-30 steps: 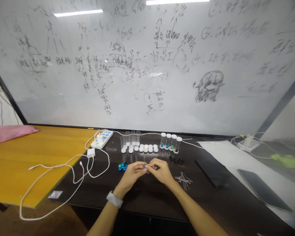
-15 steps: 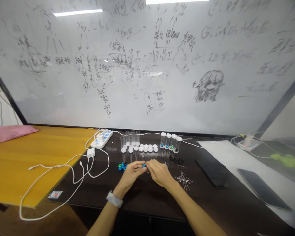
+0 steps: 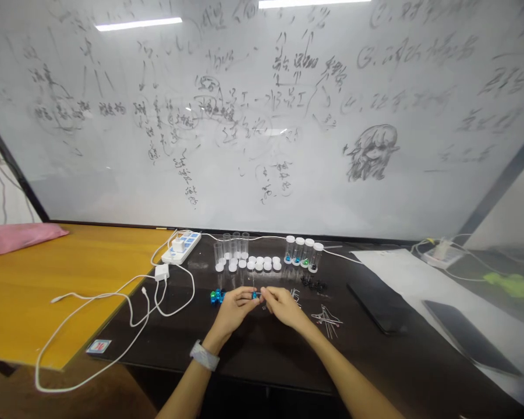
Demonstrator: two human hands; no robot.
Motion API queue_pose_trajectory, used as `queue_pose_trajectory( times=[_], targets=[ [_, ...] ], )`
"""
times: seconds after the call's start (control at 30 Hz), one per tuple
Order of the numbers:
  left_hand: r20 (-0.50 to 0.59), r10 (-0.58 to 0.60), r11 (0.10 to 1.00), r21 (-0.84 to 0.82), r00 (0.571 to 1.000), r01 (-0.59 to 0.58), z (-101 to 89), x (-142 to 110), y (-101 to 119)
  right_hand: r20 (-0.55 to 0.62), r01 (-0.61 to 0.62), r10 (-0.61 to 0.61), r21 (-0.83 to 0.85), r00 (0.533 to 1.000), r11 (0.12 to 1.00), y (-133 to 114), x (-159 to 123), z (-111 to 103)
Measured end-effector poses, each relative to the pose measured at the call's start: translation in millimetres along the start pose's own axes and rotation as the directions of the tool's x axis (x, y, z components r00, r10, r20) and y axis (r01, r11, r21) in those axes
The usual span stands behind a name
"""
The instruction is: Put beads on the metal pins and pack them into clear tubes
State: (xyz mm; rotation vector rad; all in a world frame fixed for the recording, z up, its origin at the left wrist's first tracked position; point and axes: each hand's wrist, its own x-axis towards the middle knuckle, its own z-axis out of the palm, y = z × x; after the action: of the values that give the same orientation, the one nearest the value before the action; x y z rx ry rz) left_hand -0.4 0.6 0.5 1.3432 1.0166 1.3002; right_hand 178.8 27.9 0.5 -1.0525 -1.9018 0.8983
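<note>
Blue bead point(image 3: 255, 295) is pinched above the bench point(image 3: 244, 364) by the fingers point(image 3: 247, 294) of the left hand point(image 3: 233, 308), a thin pin point(image 3: 253, 281) standing just behind it. The right hand point(image 3: 283, 307) is beside it, its fingers point(image 3: 268, 292) narrow; whether they hold anything cannot be told. Blue beads point(image 3: 217, 296) lie left, black beads point(image 3: 313, 283) and pins point(image 3: 327, 320) right, white caps point(image 3: 262, 265) ahead.
</note>
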Motion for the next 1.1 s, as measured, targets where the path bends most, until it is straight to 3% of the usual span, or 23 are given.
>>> queue_pose_trajectory(
  times=[0.13, 0.23, 0.43, 0.67, 0.77, 0.93, 1.1],
  targets=[
    [-0.027, 0.009, 1.000, 0.013, 1.000, -0.008, 0.3, 0, -1, -0.203, 0.029, -0.067, -0.184, 0.977, 0.982, -2, -3, -2],
    [-0.033, -0.002, 1.000, -0.026, 0.999, 0.001, 0.6, 0, 0, -0.251, 0.046, -0.108, -0.239, 0.962, 0.970, -6, -6, -3],
    [-0.038, -0.012, 0.998, -0.066, 0.999, 0.010, -0.3, 0, -1, -0.147, 0.132, -0.164, -0.207, 0.975, 0.970, -14, -8, -4],
    [-0.012, -0.018, 0.997, -0.080, 1.000, 0.017, -1.5, 1, -4, -0.212, 0.034, -0.074, -0.188, 0.974, 0.982, -11, -8, -7],
    [-0.021, -0.002, 0.998, -0.059, 1.000, 0.000, -1.9, 1, -5, -0.195, 0.014, -0.048, -0.171, 0.980, 0.985, -10, -7, -6],
    [-0.031, 0.015, 1.000, -0.017, 0.999, -0.016, -1.9, 1, -4, -0.112, -0.057, 0.057, -0.002, 0.992, 0.998, -6, -5, -2],
    [-0.077, -0.022, 0.999, -0.027, 0.997, 0.020, -1.1, 2, -5, -0.123, 0.005, -0.007, -0.013, 0.992, 1.000, -3, -4, -2]
  ],
)
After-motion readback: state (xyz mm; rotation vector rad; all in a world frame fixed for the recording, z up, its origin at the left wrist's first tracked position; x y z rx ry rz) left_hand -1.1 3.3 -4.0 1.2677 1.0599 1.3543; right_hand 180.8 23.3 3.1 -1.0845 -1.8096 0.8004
